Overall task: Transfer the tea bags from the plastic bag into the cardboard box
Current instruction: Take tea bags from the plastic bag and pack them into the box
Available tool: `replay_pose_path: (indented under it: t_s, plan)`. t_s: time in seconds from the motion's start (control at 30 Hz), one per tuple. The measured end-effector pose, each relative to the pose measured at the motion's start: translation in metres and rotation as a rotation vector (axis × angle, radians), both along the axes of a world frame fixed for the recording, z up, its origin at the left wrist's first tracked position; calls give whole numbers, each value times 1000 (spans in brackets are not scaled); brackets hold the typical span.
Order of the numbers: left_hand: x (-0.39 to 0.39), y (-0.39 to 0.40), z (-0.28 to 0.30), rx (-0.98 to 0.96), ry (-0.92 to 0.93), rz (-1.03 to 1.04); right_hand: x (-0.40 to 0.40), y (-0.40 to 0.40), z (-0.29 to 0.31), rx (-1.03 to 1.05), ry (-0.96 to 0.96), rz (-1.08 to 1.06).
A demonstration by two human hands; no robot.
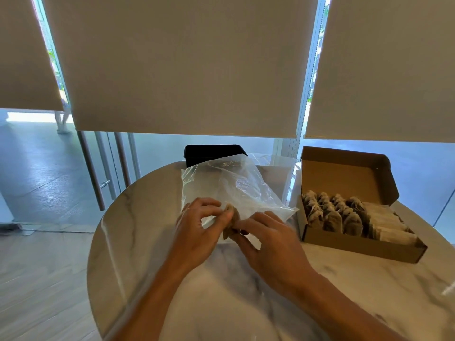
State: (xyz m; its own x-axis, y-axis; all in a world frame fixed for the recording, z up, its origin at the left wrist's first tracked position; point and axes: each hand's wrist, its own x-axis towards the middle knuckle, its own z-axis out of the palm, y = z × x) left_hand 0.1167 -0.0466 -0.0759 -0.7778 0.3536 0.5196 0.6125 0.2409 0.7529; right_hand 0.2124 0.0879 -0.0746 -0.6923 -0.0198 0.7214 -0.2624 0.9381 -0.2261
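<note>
Brown cardboard box (pixel 354 244), clear plastic bag (pixel 246 190), grey-veined white marble table (pixel 369 291)

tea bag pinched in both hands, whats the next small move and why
Probably carry the tea bag right to the cardboard box. The left hand and right hand pinch it just clear of the plastic bag, and the box lies open with rows of tea bags already inside.
</note>
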Motion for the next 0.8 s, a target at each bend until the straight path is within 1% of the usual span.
replay_pose_path:
  t_s: [0.03,0.1,0.13,0.17,0.23,0.3,0.37,0.47,0.6,0.8]
  plan:
    - [0,0,1,38,-5,-3,1,1,3,-136,-69,24]
    - [1,-1,4,115,-25,-26,1,5,7,-479,-257,102]
    - [2,-1,7,158,-48,-60,1,7,9,-590,-331,132]
    - [3,-2,10,201,-76,-107,0,9,10,-635,-382,147]
    - [4,-3,14,260,-129,-198,-5,6,9,-652,-448,190]
    - [8,-4,18,287,-168,-273,-11,-1,6,-642,-445,231]
    - [10,-6,20,291,-206,-333,-17,-7,5,-583,-429,233]
    - [8,-7,19,318,-253,-344,-18,-6,3,-487,-477,193]
    - [6,-7,21,483,-347,-324,-11,8,1,-490,-538,164]
    - [2,-8,19,540,-333,-368,-2,30,8,-426,-644,95]
